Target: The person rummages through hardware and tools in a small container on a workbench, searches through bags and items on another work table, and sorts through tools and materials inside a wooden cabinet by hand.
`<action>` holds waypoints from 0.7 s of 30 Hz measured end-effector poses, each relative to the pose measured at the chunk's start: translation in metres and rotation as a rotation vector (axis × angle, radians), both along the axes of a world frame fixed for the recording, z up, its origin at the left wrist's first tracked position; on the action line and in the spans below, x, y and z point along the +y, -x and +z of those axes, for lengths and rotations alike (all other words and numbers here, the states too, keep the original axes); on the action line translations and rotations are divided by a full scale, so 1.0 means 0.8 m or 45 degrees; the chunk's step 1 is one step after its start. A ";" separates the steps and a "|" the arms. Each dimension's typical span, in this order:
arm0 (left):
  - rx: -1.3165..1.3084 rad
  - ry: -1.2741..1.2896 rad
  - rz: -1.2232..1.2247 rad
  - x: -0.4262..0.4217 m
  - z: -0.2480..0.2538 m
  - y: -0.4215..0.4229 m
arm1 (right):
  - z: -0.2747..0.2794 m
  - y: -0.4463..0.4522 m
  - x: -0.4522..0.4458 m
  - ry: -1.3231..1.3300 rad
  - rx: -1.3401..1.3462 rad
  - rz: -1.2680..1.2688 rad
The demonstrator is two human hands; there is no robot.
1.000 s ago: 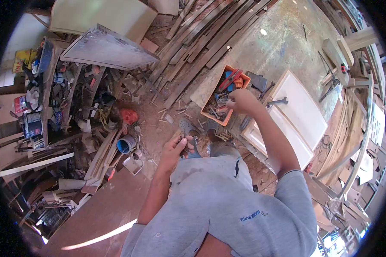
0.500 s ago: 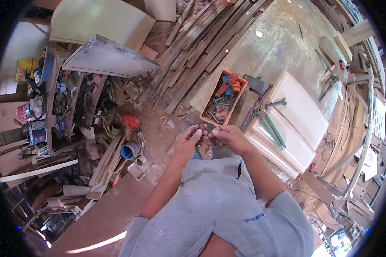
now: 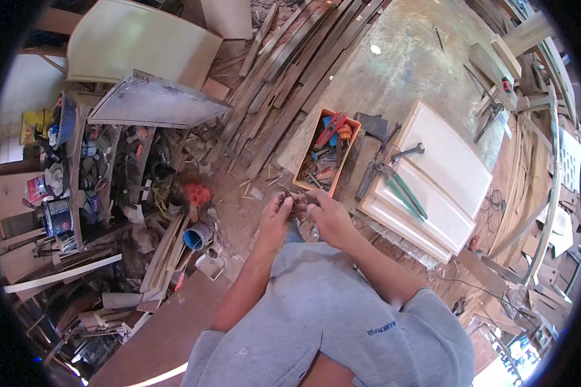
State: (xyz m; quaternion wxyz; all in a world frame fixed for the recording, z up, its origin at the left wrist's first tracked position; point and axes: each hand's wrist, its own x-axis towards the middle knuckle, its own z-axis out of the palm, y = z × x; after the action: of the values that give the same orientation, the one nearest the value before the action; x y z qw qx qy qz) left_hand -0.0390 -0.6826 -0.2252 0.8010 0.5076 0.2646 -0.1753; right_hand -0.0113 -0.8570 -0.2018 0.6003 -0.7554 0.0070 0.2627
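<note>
With fingers drawn in narrowly, the left hand (image 3: 275, 219) and right hand (image 3: 327, 215) are apparently doing close work calling for steady fingertips, any held item impossible to tell, while an orange tool bin (image 3: 347, 155) is sitting at their one o'clock, green-handled pliers (image 3: 412, 198) at three.

"BANK PAPUA" (image 3: 383, 328) on the grey shirt (image 3: 342, 290)

Whatever sits at the fingertips of the left hand (image 3: 275, 219) and right hand (image 3: 329, 219) is too small, and too covered by the fingers themselves, to make out. Small pieces inside the orange box (image 3: 308, 148) blur together. The grey shirt (image 3: 336, 297) runs off the bottom edge — the long planks (image 3: 319, 85) off the top. Clutter on the left-hand shelf (image 3: 76, 169) is too jumbled to name.
</note>
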 end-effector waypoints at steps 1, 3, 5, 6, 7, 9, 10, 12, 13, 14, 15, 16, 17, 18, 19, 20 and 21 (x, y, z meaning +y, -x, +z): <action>0.003 -0.019 0.001 0.000 -0.004 0.002 | 0.008 0.002 0.007 0.081 -0.067 0.056; 0.011 -0.060 0.005 0.001 -0.012 0.004 | 0.024 0.005 0.020 0.239 -0.199 0.168; 0.030 -0.133 -0.010 0.002 -0.006 0.005 | 0.023 0.009 0.029 0.388 -0.103 0.330; 0.039 -0.169 -0.016 0.002 -0.003 0.004 | 0.020 0.011 0.030 0.462 -0.055 0.412; 0.027 -0.188 -0.031 0.002 -0.007 0.005 | 0.013 0.015 0.031 0.412 -0.109 0.373; 0.004 -0.227 -0.059 0.005 -0.017 0.010 | 0.002 0.020 0.032 0.309 -0.215 0.297; 0.012 -0.204 -0.043 0.006 -0.021 0.012 | 0.000 0.021 0.031 0.267 -0.189 0.286; 0.027 -0.157 -0.010 0.008 -0.024 0.013 | 0.007 0.009 0.027 0.185 -0.135 0.266; 0.043 -0.140 0.006 0.011 -0.031 0.015 | 0.003 -0.001 0.020 0.257 -0.118 0.280; 0.059 -0.123 0.023 0.015 -0.040 0.017 | -0.003 -0.017 0.010 0.328 -0.100 0.295; 0.074 -0.107 0.042 0.019 -0.045 0.018 | -0.011 -0.036 -0.002 0.399 -0.085 0.310; 0.085 -0.088 0.058 0.023 -0.043 0.018 | -0.019 -0.062 -0.013 0.410 -0.122 0.126; 0.098 -0.067 0.070 0.026 -0.038 0.018 | -0.029 -0.090 -0.026 0.421 -0.156 -0.061; 0.108 -0.046 0.080 0.028 -0.035 0.017 | -0.046 -0.116 -0.042 0.550 -0.417 -0.154; 0.114 -0.062 0.078 0.031 -0.036 0.018 | -0.067 -0.141 -0.057 0.676 -0.682 -0.249; 0.121 -0.079 0.076 0.033 -0.038 0.021 | -0.089 -0.167 -0.066 0.766 -0.797 -0.284; 0.127 -0.096 0.072 0.035 -0.038 0.023 | -0.107 -0.187 -0.072 0.855 -0.912 -0.320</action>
State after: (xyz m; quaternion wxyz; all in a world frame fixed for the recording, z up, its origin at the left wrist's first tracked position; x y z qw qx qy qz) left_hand -0.0573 -0.6545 -0.2556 0.7718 0.5203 0.3249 -0.1676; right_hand 0.1384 -0.9145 -0.2877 0.3160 -0.9427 -0.0243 -0.1040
